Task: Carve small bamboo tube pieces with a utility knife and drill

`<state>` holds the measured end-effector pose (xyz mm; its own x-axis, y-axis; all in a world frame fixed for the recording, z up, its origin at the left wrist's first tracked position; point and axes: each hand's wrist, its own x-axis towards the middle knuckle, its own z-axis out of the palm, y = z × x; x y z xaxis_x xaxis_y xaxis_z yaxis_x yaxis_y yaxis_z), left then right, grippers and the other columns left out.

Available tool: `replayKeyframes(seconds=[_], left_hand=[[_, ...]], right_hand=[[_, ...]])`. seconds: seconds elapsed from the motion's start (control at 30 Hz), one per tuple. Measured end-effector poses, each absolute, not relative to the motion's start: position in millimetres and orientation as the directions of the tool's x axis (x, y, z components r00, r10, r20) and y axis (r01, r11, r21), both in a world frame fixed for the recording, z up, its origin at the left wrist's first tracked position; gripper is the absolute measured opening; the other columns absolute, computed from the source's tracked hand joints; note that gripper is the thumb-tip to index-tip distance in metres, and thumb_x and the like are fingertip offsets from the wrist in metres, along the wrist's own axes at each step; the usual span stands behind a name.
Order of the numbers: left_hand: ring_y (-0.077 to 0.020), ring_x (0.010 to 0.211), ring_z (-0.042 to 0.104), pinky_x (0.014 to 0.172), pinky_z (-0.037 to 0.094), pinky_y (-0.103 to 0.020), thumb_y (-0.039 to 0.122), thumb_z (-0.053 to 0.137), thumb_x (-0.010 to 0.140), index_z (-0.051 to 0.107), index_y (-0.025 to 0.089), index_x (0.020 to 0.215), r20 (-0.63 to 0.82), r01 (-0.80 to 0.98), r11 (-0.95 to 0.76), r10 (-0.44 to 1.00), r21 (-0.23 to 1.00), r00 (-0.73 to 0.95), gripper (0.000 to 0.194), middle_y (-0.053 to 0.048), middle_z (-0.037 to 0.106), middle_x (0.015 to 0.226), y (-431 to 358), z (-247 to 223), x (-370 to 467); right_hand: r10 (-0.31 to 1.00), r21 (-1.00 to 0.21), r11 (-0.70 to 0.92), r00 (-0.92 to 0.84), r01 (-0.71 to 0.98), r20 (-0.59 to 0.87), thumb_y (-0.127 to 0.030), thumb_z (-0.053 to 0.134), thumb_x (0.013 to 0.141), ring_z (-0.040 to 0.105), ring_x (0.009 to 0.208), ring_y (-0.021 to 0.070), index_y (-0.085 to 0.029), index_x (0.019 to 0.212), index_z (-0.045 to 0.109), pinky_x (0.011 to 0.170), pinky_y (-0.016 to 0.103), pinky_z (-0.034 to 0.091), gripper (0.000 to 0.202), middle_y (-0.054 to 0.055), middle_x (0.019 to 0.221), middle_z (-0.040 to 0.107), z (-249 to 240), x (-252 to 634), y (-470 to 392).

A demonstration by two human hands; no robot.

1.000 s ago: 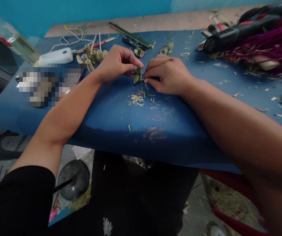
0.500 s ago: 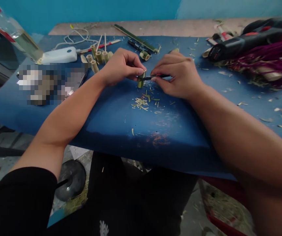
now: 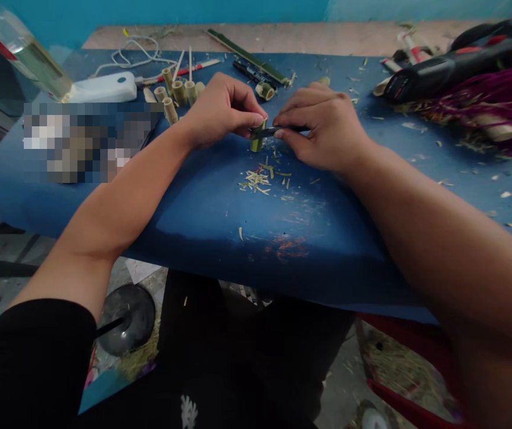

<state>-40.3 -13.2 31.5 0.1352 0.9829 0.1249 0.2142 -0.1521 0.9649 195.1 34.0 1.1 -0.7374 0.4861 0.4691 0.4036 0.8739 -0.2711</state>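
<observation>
Between thumb and fingers, my left hand (image 3: 224, 113) pinches the top of a short green bamboo piece (image 3: 256, 145), which stands nearly upright over the blue table. My right hand (image 3: 327, 125) is closed around a slim dark knife (image 3: 270, 133). Its blade lies across the upper part of the bamboo, close to the left fingertips; the handle is mostly covered by my right fingers. Just below them is a small heap of pale and green shavings (image 3: 256, 180). Behind my left hand stand several short cut bamboo tubes (image 3: 178, 93), some with thin sticks in them.
A green bamboo strip (image 3: 249, 56), a black marker (image 3: 249, 72) and a cut bamboo piece (image 3: 265, 90) lie behind my hands. On the left are a white power bank (image 3: 104, 88) and a bottle (image 3: 44, 68). A black power tool (image 3: 439, 74) and purple strands (image 3: 483, 107) occupy the right.
The whole view has shifted slightly, so the table and hands sit a little higher in the picture. Both hands keep their grips, and the blade is still across the bamboo.
</observation>
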Motion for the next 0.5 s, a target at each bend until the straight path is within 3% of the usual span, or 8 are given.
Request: replayKeyframes(seconds=[0.2,0.33,0.4,0.5], left_hand=[[-0.0136,0.078,0.074,0.082,0.069,-0.036,0.003,0.09,0.085,0.08,0.021,0.074,0.116,0.279,-0.167,0.975,0.946,0.189,0.023,0.0,0.085,0.083,-9.3,25.5,-46.7],[-0.0161,0.08,0.075,0.086,0.069,-0.043,-0.001,0.086,0.086,0.081,0.016,0.078,0.147,0.264,-0.194,0.971,0.945,0.188,0.019,-0.003,0.085,0.086,-9.0,26.2,-48.5],[-0.0144,0.079,0.075,0.084,0.069,-0.04,-0.003,0.084,0.086,0.079,0.015,0.076,0.141,0.266,-0.186,0.974,0.946,0.177,0.021,-0.002,0.085,0.086,-9.4,27.4,-48.1],[-0.0145,0.082,0.077,0.084,0.069,-0.036,0.005,0.092,0.082,0.077,0.016,0.075,0.132,0.275,-0.186,0.97,0.943,0.205,0.02,-0.002,0.086,0.092,-9.8,27.6,-49.2]], right_hand=[[0.465,-0.291,0.884,-0.753,0.366,0.466,-0.05,0.057,0.104,0.073,0.114,0.037,-0.038,0.108,0.084,0.109,0.063,0.055,0.03,0.009,0.117,0.083,-1.8,193.4,39.8],[0.443,-0.305,0.89,-0.8,0.339,0.404,-0.056,0.064,0.097,0.072,0.113,0.0367,-0.033,0.101,0.084,0.101,0.06,0.056,0.031,0.011,0.116,0.083,-9.0,191.0,40.1],[0.458,-0.323,0.881,-0.795,0.346,0.399,-0.058,0.063,0.097,0.071,0.115,0.0371,-0.034,0.1,0.084,0.103,0.061,0.055,0.032,0.01,0.116,0.083,-8.1,191.2,37.5],[0.509,-0.35,0.855,-0.748,0.382,0.426,-0.057,0.06,0.1,0.071,0.118,0.0369,-0.039,0.104,0.084,0.109,0.063,0.054,0.03,0.007,0.116,0.083,0.0,193.5,32.3]])
